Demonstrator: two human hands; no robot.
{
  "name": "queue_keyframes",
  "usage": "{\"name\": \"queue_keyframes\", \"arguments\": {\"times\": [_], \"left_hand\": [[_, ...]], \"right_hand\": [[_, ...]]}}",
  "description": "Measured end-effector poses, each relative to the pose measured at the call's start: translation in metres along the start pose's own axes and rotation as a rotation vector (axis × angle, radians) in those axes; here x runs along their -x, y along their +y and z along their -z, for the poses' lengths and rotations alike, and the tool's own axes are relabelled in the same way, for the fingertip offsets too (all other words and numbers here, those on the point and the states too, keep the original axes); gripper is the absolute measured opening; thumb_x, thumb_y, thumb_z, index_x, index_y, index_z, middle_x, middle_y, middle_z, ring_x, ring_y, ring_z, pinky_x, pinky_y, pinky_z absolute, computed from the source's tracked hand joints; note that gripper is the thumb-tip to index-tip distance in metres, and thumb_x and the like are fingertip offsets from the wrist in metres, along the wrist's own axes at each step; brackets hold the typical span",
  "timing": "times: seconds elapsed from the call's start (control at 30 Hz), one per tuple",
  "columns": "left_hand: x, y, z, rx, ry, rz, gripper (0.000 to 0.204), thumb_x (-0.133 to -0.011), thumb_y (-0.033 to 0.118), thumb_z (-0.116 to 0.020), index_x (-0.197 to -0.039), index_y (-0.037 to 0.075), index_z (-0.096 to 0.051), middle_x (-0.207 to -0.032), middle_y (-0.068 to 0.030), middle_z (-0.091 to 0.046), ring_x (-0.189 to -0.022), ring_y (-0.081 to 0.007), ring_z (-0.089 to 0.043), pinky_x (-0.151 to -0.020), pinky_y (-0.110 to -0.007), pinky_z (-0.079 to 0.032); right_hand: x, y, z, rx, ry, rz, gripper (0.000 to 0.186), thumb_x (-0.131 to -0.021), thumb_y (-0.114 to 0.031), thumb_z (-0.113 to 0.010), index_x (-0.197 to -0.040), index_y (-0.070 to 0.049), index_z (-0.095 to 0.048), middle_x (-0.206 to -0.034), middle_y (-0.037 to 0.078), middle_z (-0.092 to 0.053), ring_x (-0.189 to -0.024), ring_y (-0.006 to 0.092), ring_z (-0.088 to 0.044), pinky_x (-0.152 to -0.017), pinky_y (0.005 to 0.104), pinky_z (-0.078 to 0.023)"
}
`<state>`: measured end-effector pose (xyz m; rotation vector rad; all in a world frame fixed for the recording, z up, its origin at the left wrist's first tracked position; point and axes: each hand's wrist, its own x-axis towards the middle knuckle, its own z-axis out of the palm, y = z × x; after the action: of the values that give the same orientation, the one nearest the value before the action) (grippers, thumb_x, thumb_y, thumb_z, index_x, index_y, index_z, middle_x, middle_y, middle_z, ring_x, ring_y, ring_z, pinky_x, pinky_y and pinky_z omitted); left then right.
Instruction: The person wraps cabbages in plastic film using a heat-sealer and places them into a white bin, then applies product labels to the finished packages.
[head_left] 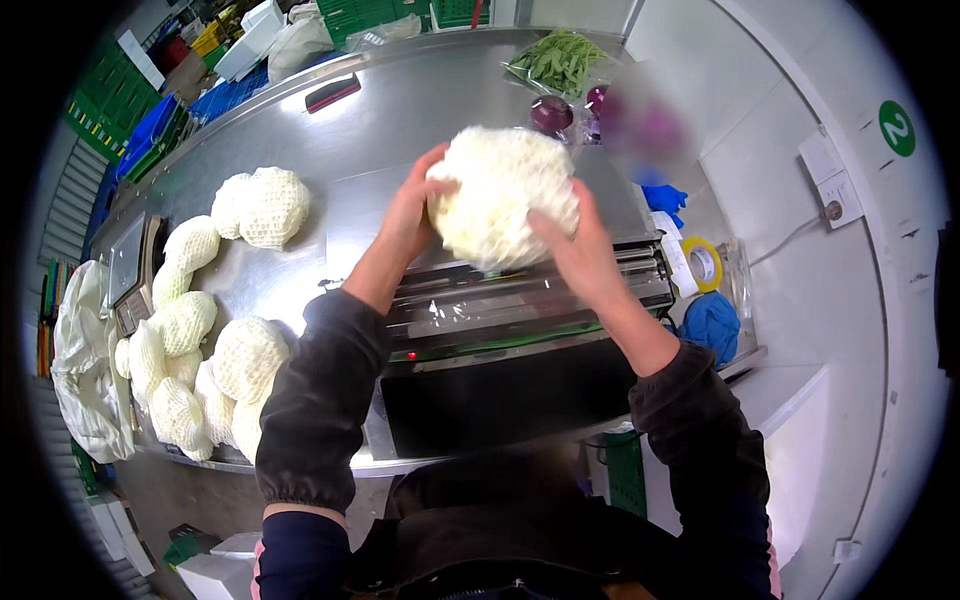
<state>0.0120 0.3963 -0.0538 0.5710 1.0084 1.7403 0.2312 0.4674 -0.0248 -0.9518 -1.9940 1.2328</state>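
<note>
A white cauliflower (500,190) is held up between both my hands, above the steel table (395,130) and the back part of a film wrapping machine (480,315). My left hand (412,205) grips its left side. My right hand (578,245) is pressed against its lower right side, thumb across the front. Clear film stretches over the machine's rollers below my hands, and a small red light glows on its front. Several pale vegetables in white foam netting (250,360) lie in a cluster at the left; what is inside the nets is partly hidden.
Bagged green leaves (560,62) and dark purple round vegetables (551,114) lie at the far right. A scale (130,270) stands at the left edge. Beside the right wall are a yellow tape roll (703,266) and blue crumpled plastic (711,328). A red-edged dark object (332,93) lies far left.
</note>
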Motion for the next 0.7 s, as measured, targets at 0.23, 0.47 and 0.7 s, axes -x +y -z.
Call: {"name": "queue_keyframes", "arguments": {"times": [0.23,0.47,0.7], "left_hand": [[0.096,0.053,0.037,-1.168,0.025,-0.325,0.057,-0.081,0.018,-0.069,-0.133,0.005,-0.049,-0.135,-0.0135,-0.051,-0.121,-0.0296,-0.051,-0.101,-0.04,-0.041],[0.126,0.052,0.024,-2.101,-0.582,-0.66,0.048,-0.071,0.017,-0.068,-0.119,0.02,-0.06,-0.131,-0.0039,-0.05,-0.114,-0.0267,-0.048,-0.108,-0.052,-0.031],[0.212,0.076,0.007,-1.172,-0.032,-0.09,0.01,-0.081,-0.003,-0.061,-0.084,0.002,-0.069,-0.078,-0.0138,-0.068,-0.071,-0.0256,-0.067,-0.065,-0.034,-0.054]], "right_hand": [[-0.001,0.012,0.111,0.191,-0.339,0.245,0.045,-0.086,-0.017,-0.066,-0.128,-0.008,-0.05,-0.135,0.011,-0.048,-0.086,0.0194,-0.066,-0.072,0.0308,-0.053],[-0.004,0.051,0.125,0.783,-0.599,0.822,0.033,-0.08,-0.014,-0.066,-0.113,-0.02,-0.063,-0.133,-0.001,-0.053,-0.077,0.0195,-0.066,-0.061,0.0313,-0.053],[0.049,-0.008,0.17,0.255,-0.589,0.297,0.012,-0.086,-0.004,-0.062,-0.096,-0.002,-0.069,-0.092,0.008,-0.071,-0.078,0.0166,-0.068,-0.071,0.0273,-0.053]]}}
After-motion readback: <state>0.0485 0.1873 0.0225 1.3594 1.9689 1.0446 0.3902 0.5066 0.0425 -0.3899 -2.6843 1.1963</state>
